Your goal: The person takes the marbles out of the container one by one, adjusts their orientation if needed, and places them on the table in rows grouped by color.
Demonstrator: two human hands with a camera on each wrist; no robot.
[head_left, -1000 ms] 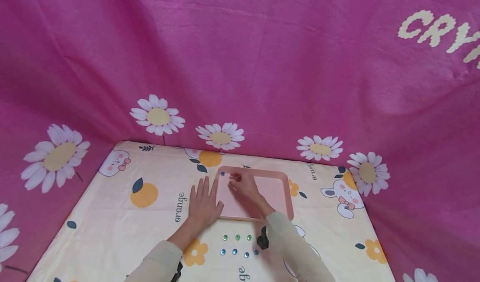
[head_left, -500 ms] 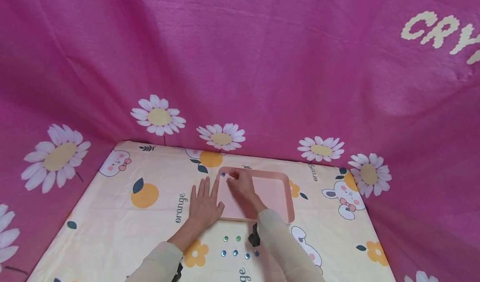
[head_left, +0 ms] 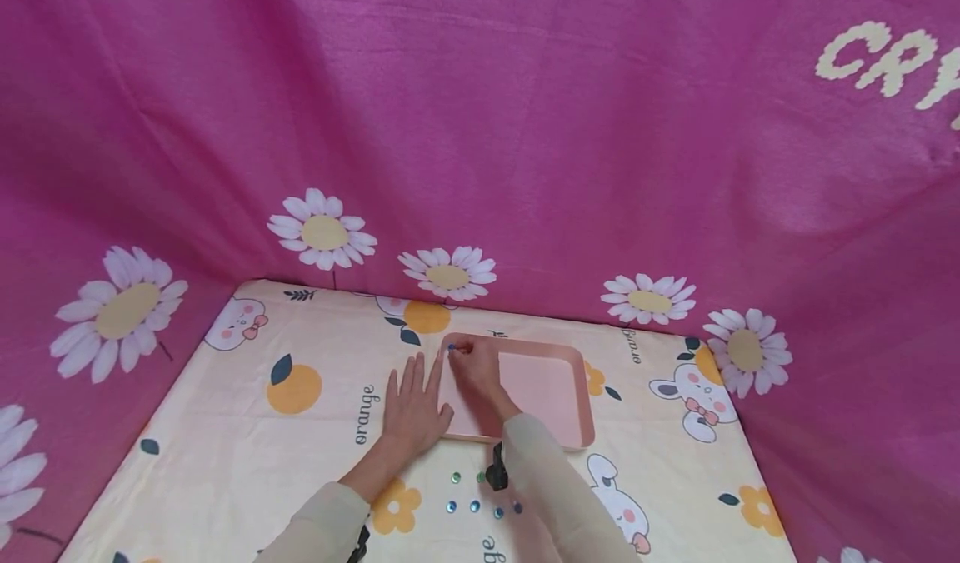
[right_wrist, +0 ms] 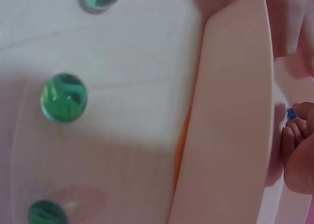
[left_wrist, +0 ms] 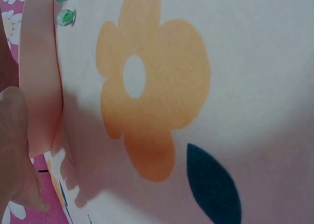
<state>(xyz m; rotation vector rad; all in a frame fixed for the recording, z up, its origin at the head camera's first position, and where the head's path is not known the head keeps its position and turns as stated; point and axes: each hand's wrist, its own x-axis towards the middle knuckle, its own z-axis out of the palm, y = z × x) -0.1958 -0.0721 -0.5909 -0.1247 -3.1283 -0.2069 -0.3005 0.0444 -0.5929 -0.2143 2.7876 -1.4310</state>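
A pink rectangular tray lies on the patterned cloth. My right hand is inside it at the far left corner, with thumb and fingertips pinching a blue marble, which shows as a small blue spot in the head view. My left hand lies on the cloth with fingers spread, its index finger and thumb along the tray's left wall. Nearer me, outside the tray, sit green marbles in one row and blue marbles in another. Part of the green row is hidden behind the black right wrist camera.
The cloth is cream with printed oranges, flowers and rabbits, and covers the table. A magenta curtain with daisies hangs behind and on both sides. The tray's low wall stands between the green marbles and my right hand.
My right hand has moved left across the tray into the far left corner and its fingertips have come together at the blue marble. The left hand stays in place beside the tray.
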